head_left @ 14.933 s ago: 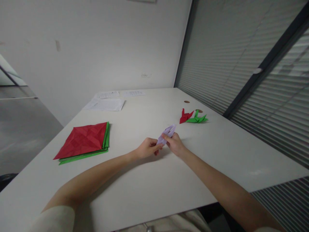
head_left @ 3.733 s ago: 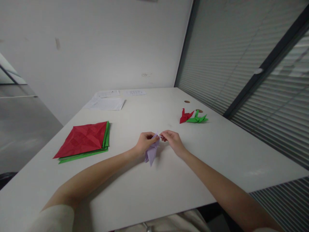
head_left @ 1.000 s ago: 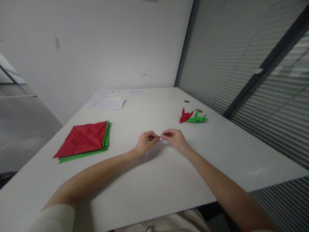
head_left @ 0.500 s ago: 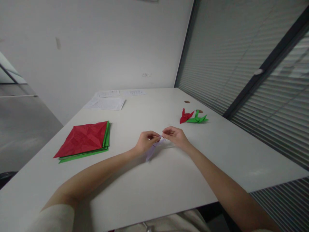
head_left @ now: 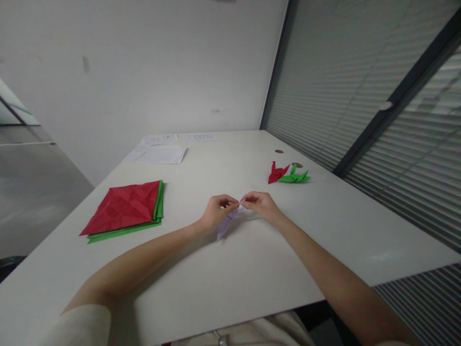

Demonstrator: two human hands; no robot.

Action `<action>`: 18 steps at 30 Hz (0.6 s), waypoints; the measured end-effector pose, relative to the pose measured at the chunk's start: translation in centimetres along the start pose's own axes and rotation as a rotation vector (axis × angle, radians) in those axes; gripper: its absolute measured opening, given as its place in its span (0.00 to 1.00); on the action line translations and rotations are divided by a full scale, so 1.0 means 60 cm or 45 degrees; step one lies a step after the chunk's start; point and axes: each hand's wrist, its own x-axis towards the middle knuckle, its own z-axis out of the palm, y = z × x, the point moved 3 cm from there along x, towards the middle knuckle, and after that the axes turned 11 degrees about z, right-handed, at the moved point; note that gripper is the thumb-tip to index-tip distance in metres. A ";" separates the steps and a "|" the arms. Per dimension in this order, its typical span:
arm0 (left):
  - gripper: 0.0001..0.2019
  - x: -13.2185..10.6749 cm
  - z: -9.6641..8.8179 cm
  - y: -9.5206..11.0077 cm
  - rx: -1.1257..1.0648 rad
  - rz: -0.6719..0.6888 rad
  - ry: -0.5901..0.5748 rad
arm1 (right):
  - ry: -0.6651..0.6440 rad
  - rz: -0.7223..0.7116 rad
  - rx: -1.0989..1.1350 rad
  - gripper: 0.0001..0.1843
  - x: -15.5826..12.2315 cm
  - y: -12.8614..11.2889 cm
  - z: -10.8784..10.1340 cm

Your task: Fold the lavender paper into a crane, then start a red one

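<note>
A pale purple folded paper (head_left: 225, 227) hangs between my hands, just above the white table (head_left: 216, 288). My left hand (head_left: 218, 210) pinches it from the left, thumb against fingers. From the right, my right hand (head_left: 262, 204) grips a small tip of the same paper between thumb and fingertips. Both sets of fingertips nearly meet and hide part of the folds. Beyond my right hand, a red paper crane (head_left: 276, 173) and a green paper crane (head_left: 295, 176) sit side by side, touching or overlapping.
Left of my hands lies a stack of creased paper sheets (head_left: 126, 206), red on top with green below. Printed white papers (head_left: 158, 154) are spread at the far left of the table. Window blinds (head_left: 342, 96) border the right side, near round holes in the tabletop.
My right hand has shifted slightly left and down, its fingertips now nearer my left hand's. My left hand and the purple paper have hardly moved.
</note>
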 end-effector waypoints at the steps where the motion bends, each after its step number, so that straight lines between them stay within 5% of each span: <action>1: 0.14 0.000 0.001 -0.001 -0.042 -0.017 -0.008 | 0.009 -0.029 -0.022 0.18 0.000 -0.001 -0.003; 9: 0.16 -0.002 0.006 -0.001 -0.313 -0.145 -0.071 | -0.026 -0.382 -0.357 0.13 -0.017 -0.031 -0.016; 18: 0.14 0.002 0.001 -0.005 -0.016 -0.060 -0.083 | 0.023 -0.470 -0.536 0.12 -0.019 -0.039 -0.017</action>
